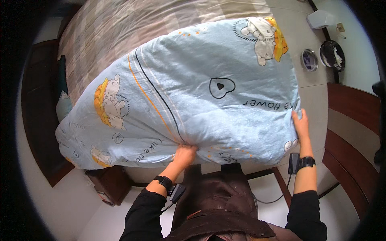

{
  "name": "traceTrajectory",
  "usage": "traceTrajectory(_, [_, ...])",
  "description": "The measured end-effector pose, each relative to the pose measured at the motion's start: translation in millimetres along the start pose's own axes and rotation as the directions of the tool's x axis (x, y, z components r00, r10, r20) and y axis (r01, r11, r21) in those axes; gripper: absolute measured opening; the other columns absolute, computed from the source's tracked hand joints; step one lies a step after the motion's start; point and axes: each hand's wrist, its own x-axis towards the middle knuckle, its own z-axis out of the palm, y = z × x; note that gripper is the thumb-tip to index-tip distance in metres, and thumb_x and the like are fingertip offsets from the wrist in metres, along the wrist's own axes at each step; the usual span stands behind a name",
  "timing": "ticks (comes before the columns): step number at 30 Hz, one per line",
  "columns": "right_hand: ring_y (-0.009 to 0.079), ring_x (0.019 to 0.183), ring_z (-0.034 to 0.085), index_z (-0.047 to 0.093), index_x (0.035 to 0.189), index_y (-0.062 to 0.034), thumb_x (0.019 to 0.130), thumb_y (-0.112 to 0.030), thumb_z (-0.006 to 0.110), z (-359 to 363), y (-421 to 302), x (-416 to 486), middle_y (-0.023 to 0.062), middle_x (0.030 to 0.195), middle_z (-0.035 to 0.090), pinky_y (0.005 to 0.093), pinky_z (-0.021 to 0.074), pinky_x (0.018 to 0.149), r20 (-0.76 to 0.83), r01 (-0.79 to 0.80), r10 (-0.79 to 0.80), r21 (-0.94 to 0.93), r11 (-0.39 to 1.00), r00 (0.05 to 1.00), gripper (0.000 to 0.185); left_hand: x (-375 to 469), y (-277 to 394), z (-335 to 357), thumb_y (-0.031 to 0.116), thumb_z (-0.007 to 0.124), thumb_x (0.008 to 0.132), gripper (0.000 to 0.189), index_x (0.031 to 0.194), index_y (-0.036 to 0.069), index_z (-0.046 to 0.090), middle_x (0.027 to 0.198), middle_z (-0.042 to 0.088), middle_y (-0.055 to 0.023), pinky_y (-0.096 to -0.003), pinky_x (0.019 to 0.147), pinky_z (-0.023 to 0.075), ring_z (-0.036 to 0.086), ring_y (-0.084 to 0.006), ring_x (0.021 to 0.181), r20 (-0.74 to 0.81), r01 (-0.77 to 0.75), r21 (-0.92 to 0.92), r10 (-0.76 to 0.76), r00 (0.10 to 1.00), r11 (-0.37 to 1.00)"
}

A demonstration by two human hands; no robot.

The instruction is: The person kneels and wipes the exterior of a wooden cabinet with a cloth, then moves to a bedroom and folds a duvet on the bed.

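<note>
A light blue quilt point(193, 87) printed with cartoon animals, hearts and lettering lies over a bed, on top of a plaid bedsheet point(120, 30). Near the middle of the quilt's close edge, my left hand point(185, 155) is closed on bunched fabric, and creases run outward from it. My right hand point(301, 122) is at the quilt's right edge, with the thumb on top and some fingers hidden by or beside the cloth; it appears to pinch the edge. Both wrists wear black straps with small devices and cables.
A dark wooden bedside cabinet point(111, 183) stands at the lower left, below the quilt's edge. On the tiled floor at the right are a round clear container point(309, 60) and a bin with a black liner point(331, 55). Curved-looking brown wooden panels point(346, 126) stand farther right.
</note>
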Motion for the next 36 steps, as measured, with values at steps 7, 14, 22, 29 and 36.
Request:
traceTrajectory(7, [0.0307,0.083,0.062,0.056,0.091,0.0034,0.079,-0.039,0.069,-56,-52,-5,0.0172,0.089,0.064,0.0402,0.0460,0.075,-0.319,0.199,-0.122,0.219,0.955,0.940,0.045,-36,20,-50,0.023,0.053,0.078,0.014,0.079,0.012,0.061,0.067,0.060,-0.0185,-0.0511,0.062,0.0479,0.059,-0.0407,0.062,0.222,0.012,-0.057,0.001,0.975,0.998])
traceTrajectory(14, [0.0271,0.086,0.059,0.057,0.097,0.0000,0.084,-0.029,0.064,17,-6,26,0.0144,0.093,0.061,0.0376,0.0456,0.079,-0.074,0.013,-0.037,-0.293,0.956,0.997,0.032,18,29,-17,0.028,0.053,0.080,0.022,0.083,0.010,0.064,0.082,0.065,-0.0168,-0.0480,0.072,0.0490,0.062,-0.0373,0.082,0.427,0.069,0.153,-0.129,0.895,0.986])
traceTrajectory(22, [0.0252,0.102,0.055,0.056,0.116,-0.0043,0.085,-0.028,0.062,-6,-133,161,0.0148,0.110,0.057,0.0342,0.0430,0.089,-0.160,0.434,-0.418,0.081,0.897,0.894,0.039,113,98,-102,0.041,0.080,0.059,0.090,0.134,0.015,0.039,0.141,0.029,-0.0227,-0.0567,0.101,0.0242,0.026,-0.0444,0.128,-0.365,0.052,0.063,-0.025,0.931,0.997])
traceTrajectory(29, [0.0204,0.079,0.060,0.061,0.100,0.0089,0.079,-0.041,0.067,64,-296,270,0.0150,0.093,0.064,0.0317,0.0473,0.070,0.188,-0.080,0.005,0.389,0.918,0.982,0.055,182,73,-59,0.046,0.080,0.055,0.110,0.145,0.018,0.021,0.149,0.005,-0.0242,-0.0627,0.106,0.0060,-0.004,-0.0475,0.136,-0.178,0.198,0.064,-0.184,0.967,0.978])
traceTrajectory(36, [0.0122,0.078,0.061,0.064,0.098,-0.0063,0.090,-0.023,0.059,-73,-296,191,0.0036,0.086,0.066,0.0303,0.0506,0.076,-0.006,0.187,-0.292,0.782,0.595,0.956,0.019,144,81,-90,0.047,0.080,0.055,0.102,0.140,0.019,0.032,0.148,0.008,-0.0255,-0.0595,0.106,0.0084,0.004,-0.0468,0.136,-0.504,-0.019,0.052,0.043,0.863,0.998])
